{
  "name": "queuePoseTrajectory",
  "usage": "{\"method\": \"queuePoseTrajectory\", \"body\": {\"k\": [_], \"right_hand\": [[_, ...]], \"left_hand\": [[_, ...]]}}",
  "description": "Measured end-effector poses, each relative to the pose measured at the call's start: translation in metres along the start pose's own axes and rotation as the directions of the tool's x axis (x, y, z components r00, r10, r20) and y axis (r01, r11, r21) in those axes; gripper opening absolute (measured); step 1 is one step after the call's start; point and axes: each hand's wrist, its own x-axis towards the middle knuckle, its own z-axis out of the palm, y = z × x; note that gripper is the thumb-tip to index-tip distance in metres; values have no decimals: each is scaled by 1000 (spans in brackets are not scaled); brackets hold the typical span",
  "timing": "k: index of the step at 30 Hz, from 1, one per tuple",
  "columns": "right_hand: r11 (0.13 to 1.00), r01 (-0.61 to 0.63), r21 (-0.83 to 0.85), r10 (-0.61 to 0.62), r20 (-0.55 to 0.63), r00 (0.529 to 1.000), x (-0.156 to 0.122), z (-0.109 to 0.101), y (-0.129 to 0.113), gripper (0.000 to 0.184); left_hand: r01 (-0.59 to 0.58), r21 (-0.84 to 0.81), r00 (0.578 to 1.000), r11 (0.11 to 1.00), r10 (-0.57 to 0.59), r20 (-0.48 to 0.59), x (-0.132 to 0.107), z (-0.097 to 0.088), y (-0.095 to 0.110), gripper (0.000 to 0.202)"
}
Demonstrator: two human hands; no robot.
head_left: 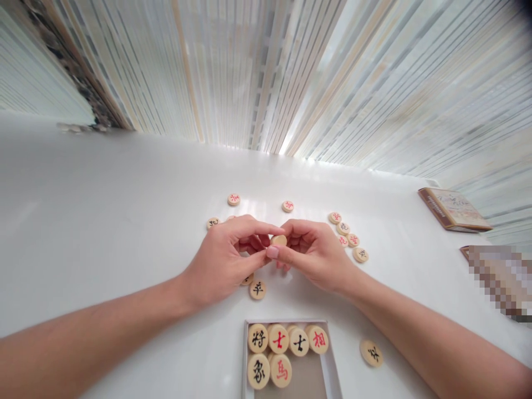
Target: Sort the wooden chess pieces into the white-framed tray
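Note:
Between the fingertips of both hands is a round wooden Chinese chess piece [279, 240], its visible face plain. My left hand [235, 252] pinches it from the left and my right hand [313, 249] from the right, thumbs nearly touching. Just below my left hand lies a piece with a black character [257, 289], beside another partly hidden piece. Nearer to me is an open box [330, 371] with pieces in its upper part, among them a black-marked piece [258, 338] and a red-marked piece [281, 370]. The box's lower edge is cut off by the frame.
Several loose pieces lie right of my hands, including a black-marked one [361, 254]. Two red-marked pieces, one at the left [234, 199], lie beyond. A single piece [371, 353] is right of the box. A flat printed box [455, 209] sits far right on the white table [103, 221].

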Motion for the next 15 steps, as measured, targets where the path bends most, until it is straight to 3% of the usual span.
{"method": "queuePoseTrajectory", "body": {"k": [10,15], "right_hand": [[995,-61,84,50,127,991,2,-8,-8,42],[991,-101,94,82,184,979,1,-11,-10,37]], "left_hand": [[98,-160,994,982,-88,69,2,1,0,25],[115,-238,993,964,-104,57,2,0,0,24]]}}
